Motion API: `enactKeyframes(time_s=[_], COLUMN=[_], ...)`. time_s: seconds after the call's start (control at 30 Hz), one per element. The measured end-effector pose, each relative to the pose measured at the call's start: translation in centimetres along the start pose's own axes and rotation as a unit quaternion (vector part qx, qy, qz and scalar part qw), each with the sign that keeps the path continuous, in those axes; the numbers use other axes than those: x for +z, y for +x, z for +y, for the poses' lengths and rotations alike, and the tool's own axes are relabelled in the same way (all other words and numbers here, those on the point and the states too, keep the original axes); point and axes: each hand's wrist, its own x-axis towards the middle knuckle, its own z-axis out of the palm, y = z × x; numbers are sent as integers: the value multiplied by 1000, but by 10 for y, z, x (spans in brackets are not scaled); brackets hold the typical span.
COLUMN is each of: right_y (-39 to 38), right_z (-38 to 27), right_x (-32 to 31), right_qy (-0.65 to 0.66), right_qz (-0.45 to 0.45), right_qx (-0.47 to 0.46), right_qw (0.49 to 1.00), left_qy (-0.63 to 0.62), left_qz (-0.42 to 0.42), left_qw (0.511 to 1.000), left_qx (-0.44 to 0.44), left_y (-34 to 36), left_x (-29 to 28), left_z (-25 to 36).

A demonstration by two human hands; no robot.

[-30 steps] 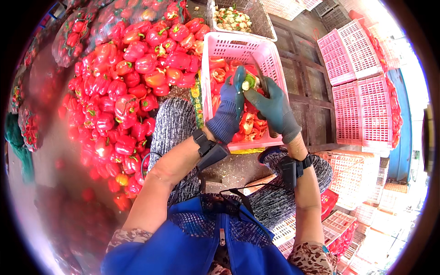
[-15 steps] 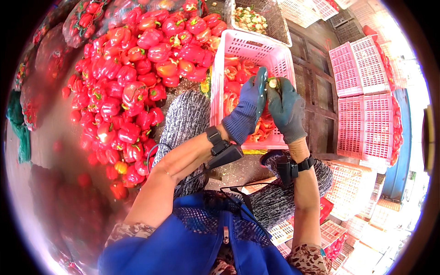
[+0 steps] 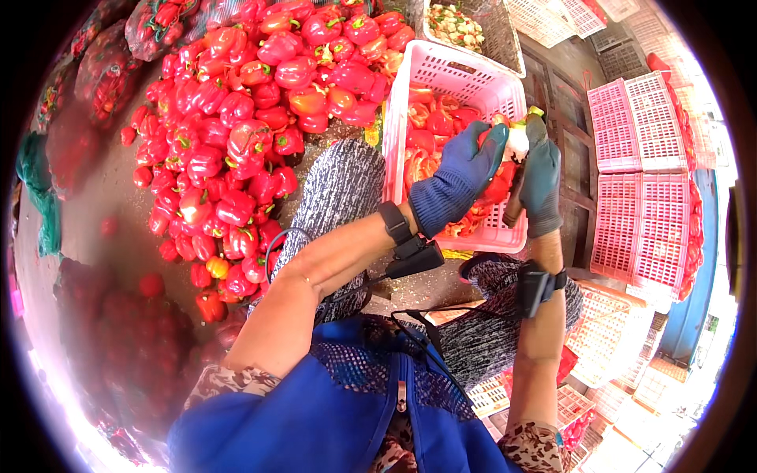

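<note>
Floor: pepper heap left of crate, baskets right | left grip clamped on pepper, right grip on knife

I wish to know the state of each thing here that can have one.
Gloves: worn
Pepper core: exposed, between the gloves
Pink plastic crate: partly filled
Red pepper pieces inside: cut open
Red bell peppers: mostly whole, heaped
Mesh sacks: filled
Pink crates at right: stacked
Blue vest: zipped partway

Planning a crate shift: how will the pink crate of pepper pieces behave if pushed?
The pink crate is probably stiff: its slotted walls show no sag. Pepper pieces inside likely add weight, and its broad shape suggests sliding over tipping.
</note>
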Motion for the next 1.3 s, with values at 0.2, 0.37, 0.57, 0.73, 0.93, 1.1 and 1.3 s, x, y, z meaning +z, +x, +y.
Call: enactKeyframes(time_s=[0.2,0.37,0.57,0.73,0.93,1.1,1.3], right_y=[-12,-13,-24,-25,1,69,130], right_z=[-41,-14,-27,9,88,102,-10], right_x=[9,-1,12,6,19,0,-4], right_qy=[-8,-126,-232,111,393,416,402], right_qz=[-95,-43,-119,-54,-8,25,10], right_qx=[71,-109,-229,-43,267,255,163], right_qw=[993,985,938,991,880,872,901], left_qy=[-32,4,-46,150,-116,55,-93], left_qz=[-17,-95,-241,-266,-55,-90,-9], left_qw=[998,995,946,913,981,944,991], left_qx=[-50,-40,209,270,-142,-312,-100], left_y=[21,23,2,-6,19,33,45], left_x=[-24,-20,-54,-78,-105,-90,-142], left_z=[0,7,-5,-7,-111,-109,-106])
